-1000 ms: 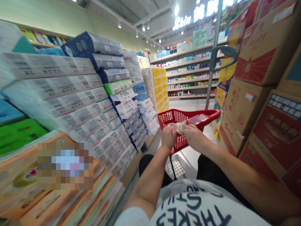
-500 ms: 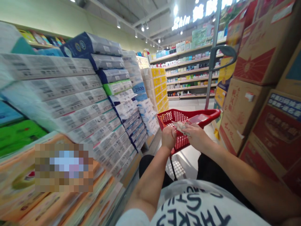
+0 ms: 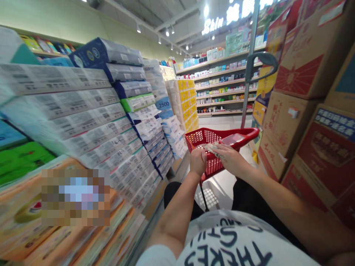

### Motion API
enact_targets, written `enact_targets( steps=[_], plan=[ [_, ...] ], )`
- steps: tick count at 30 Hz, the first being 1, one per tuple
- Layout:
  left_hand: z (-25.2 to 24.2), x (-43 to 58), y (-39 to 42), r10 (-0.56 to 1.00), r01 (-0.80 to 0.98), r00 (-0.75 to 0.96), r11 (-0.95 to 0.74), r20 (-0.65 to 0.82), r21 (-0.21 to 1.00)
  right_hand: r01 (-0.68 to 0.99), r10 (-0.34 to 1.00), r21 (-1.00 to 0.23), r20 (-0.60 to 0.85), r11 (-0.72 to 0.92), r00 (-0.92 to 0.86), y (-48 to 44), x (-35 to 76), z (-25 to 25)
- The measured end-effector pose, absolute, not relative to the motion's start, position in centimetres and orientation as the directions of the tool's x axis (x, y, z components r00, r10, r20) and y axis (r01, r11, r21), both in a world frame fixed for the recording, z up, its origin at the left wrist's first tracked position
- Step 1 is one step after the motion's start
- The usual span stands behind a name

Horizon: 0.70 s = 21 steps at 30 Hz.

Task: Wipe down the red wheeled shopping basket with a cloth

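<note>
My left hand (image 3: 198, 161) is curled into a fist at the near rim of a red plastic shopping basket (image 3: 210, 138) that stands on the aisle floor in front of me. My right hand (image 3: 230, 158) is closed over a small crumpled paper-like thing (image 3: 211, 147), pale and patterned, held between both hands just above the basket's edge. I cannot make out what the paper is. A pink-tinted flat lid or card (image 3: 232, 139) lies on the basket's right rim. The basket's tall grey pull handle (image 3: 256, 61) rises to the right.
Stacked packs of tissue and toilet paper (image 3: 91, 114) wall the left side. Cardboard cartons (image 3: 302, 92) are piled high on the right. Shelves of small bottles (image 3: 222, 88) cross the far end of the narrow aisle. Pale floor (image 3: 222, 188) shows under the basket.
My hands and the paper have shifted slightly up and forward over the basket rim. The view has edged a little closer.
</note>
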<state>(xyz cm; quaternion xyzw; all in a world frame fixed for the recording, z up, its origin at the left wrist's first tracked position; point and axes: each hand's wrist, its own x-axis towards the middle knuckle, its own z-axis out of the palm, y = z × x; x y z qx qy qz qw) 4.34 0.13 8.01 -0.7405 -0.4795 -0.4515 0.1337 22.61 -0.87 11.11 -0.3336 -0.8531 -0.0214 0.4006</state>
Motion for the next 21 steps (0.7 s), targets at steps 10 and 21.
enact_targets(
  steps=[10, 21],
  plan=[
    [8.2, 4.3, 0.0, 0.569, 0.832, 0.141, -0.512, 0.81, 0.215, 0.579, 0.514, -0.186, 0.715, 0.794, -0.474, -2.2, 21.0, 9.7],
    [8.2, 4.3, -0.2, 0.567, 0.835, 0.128, -0.504, 0.814, 0.22, 0.568, 0.493, -0.179, 0.736, 0.803, -0.465, -1.8, 22.3, 9.6]
  ],
)
